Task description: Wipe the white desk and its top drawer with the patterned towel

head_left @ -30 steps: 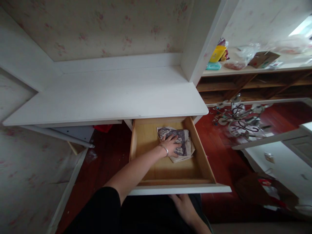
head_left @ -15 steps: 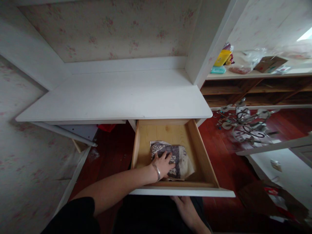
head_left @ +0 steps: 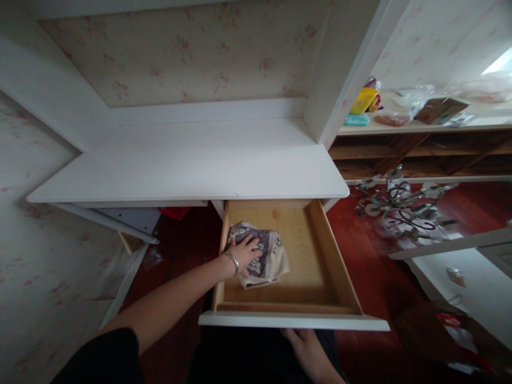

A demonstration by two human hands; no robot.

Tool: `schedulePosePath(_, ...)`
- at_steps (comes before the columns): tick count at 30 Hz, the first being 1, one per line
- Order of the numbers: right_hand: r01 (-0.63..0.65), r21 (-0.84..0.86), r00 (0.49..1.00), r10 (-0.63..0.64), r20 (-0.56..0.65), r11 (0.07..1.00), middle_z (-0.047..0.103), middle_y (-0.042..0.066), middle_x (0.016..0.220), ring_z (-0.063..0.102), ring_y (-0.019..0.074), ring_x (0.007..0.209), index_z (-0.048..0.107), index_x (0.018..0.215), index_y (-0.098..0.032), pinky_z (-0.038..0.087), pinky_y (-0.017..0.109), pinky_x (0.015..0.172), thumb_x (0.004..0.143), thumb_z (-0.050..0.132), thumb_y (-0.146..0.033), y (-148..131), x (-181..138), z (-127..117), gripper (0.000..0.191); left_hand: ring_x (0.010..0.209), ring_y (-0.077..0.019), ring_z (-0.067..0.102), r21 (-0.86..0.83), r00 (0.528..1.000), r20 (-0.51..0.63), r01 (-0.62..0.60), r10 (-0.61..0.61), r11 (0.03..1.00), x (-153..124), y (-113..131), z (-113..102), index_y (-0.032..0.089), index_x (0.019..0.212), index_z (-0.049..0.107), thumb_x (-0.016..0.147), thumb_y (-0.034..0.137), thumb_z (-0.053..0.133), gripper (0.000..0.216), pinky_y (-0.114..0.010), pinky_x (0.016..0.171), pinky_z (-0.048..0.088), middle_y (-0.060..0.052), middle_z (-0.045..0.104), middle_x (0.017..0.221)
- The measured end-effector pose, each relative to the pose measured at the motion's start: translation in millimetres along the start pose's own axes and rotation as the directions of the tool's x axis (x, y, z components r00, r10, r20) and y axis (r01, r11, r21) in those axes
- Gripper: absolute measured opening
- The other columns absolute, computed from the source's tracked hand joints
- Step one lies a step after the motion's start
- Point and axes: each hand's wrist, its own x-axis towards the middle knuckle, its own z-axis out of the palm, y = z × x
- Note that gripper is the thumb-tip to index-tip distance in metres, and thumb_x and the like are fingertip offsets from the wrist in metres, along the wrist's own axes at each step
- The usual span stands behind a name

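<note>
A patterned cloth [head_left: 262,261], cream with dark grey-purple bands, lies folded and rumpled in the left part of a pulled-out wooden drawer [head_left: 308,256]. My left hand [head_left: 245,253], with a bangle at the wrist, rests flat on top of it, fingers spread and pressing on the fabric. Against the underside of the drawer's white front panel [head_left: 294,321] is my right hand [head_left: 304,346]. Its fingers are mostly hidden by that panel, so their grip does not show.
Above the drawer is a white desk top [head_left: 200,160] with a side panel [head_left: 348,69] at right. A chandelier [head_left: 404,208] lies on the red wooden floor [head_left: 352,240]. Behind it, a low shelf [head_left: 420,144] carries a yellow container [head_left: 364,100], plastic bags and a cardboard box [head_left: 440,110].
My left hand has slid the cloth leftward and slightly back, up to the drawer's left side. My right hand stays at the drawer front.
</note>
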Motion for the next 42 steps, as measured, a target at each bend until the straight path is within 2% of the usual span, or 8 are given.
schedulePosePath(5, 0.001, -0.005, 1.000, -0.001, -0.028, 1.000, 0.071, 0.012, 0.104, 0.058, 0.0306, 0.109, 0.070, 0.101, -0.014, 0.038, 0.040, 0.101, 0.086, 0.046, -0.057, -3, -2, 2, 0.052, 0.144, -0.0380, 0.009, -0.025, 0.998, -0.029, 0.050, -0.051, 0.998, 45, -36, -25, 0.038, 0.134, 0.042, 0.060, 0.048, 0.079, 0.084, -0.075, 0.101, 0.023, -0.004, 0.015, 0.159)
schedulePosePath(8, -0.018, 0.004, 1.000, 0.018, -0.020, 1.000, 0.072, 0.012, 0.096, 0.061, 0.0317, 0.101, 0.072, 0.093, -0.014, 0.041, 0.041, 0.098, 0.084, 0.045, -0.063, -8, -3, 2, 0.056, 0.144, -0.0393, 0.006, -0.051, 0.997, -0.029, 0.073, -0.074, 0.996, 68, -36, -34, 0.040, 0.143, 0.029, 0.061, 0.049, 0.078, 0.097, -0.074, 0.101, 0.022, -0.006, 0.009, 0.160)
schedulePosePath(12, -0.024, 0.019, 1.000, 0.024, -0.001, 1.000, 0.072, 0.011, 0.097, 0.059, 0.0323, 0.108, 0.073, 0.096, -0.015, 0.041, 0.041, 0.099, 0.084, 0.046, -0.063, -12, -4, 1, 0.056, 0.144, -0.0420, 0.001, -0.086, 0.999, -0.025, 0.046, -0.048, 0.995, 98, -12, -40, 0.045, 0.147, 0.014, 0.064, 0.057, 0.073, 0.103, -0.077, 0.099, 0.018, -0.006, 0.001, 0.161)
schedulePosePath(18, -0.058, 0.029, 0.998, 0.058, 0.011, 0.998, 0.072, 0.011, 0.103, 0.057, 0.0333, 0.113, 0.069, 0.111, -0.017, 0.037, 0.045, 0.104, 0.077, 0.050, -0.072, -17, -2, -3, 0.068, 0.143, -0.0443, -0.001, -0.116, 0.999, -0.041, 0.020, -0.025, 0.993, 139, 33, -51, 0.047, 0.147, 0.017, 0.064, 0.064, 0.068, 0.098, -0.078, 0.099, 0.014, -0.003, 0.000, 0.161)
schedulePosePath(22, -0.050, 0.025, 0.999, 0.050, 0.000, 0.998, 0.071, 0.010, 0.108, 0.054, 0.0331, 0.118, 0.068, 0.115, -0.018, 0.034, 0.044, 0.107, 0.077, 0.050, -0.072, -24, -4, -4, 0.068, 0.143, -0.0441, 0.003, -0.100, 0.996, -0.089, -0.040, 0.031, 0.994, 148, 56, -55, 0.046, 0.146, 0.020, 0.068, 0.066, 0.065, 0.093, -0.079, 0.098, 0.015, -0.004, 0.004, 0.161)
schedulePosePath(28, -0.018, 0.056, 1.000, 0.018, 0.008, 0.998, 0.070, 0.011, 0.109, 0.054, 0.0334, 0.117, 0.068, 0.114, -0.018, 0.034, 0.045, 0.106, 0.078, 0.050, -0.070, -27, -5, -3, 0.066, 0.141, -0.0432, 0.011, -0.028, 0.994, -0.050, -0.100, 0.098, 0.995, 129, 69, -52, 0.048, 0.144, 0.024, 0.068, 0.063, 0.067, 0.088, -0.079, 0.095, 0.020, -0.005, 0.009, 0.160)
schedulePosePath(36, 0.013, 0.041, 1.000, -0.014, 0.001, 0.999, 0.071, 0.010, 0.106, 0.057, 0.0321, 0.112, 0.069, 0.111, -0.017, 0.033, 0.046, 0.106, 0.085, 0.048, -0.060, -17, -2, 0, 0.055, 0.131, -0.0420, 0.026, 0.117, 0.948, -0.043, -0.309, 0.316, 0.944, 66, 114, -12, 0.046, 0.142, 0.030, 0.069, 0.053, 0.072, 0.084, -0.078, 0.085, 0.030, -0.012, 0.023, 0.155)
schedulePosePath(42, 0.025, 0.032, 1.000, -0.025, -0.005, 0.999, 0.068, 0.011, 0.116, 0.055, 0.0311, 0.117, 0.068, 0.113, -0.015, 0.035, 0.043, 0.106, 0.083, 0.050, -0.060, -15, -1, -1, 0.056, 0.135, -0.0441, 0.020, 0.085, 0.977, -0.011, -0.211, 0.213, 0.974, 28, 88, 0, 0.043, 0.145, 0.027, 0.070, 0.055, 0.071, 0.087, -0.079, 0.086, 0.031, -0.012, 0.019, 0.157)
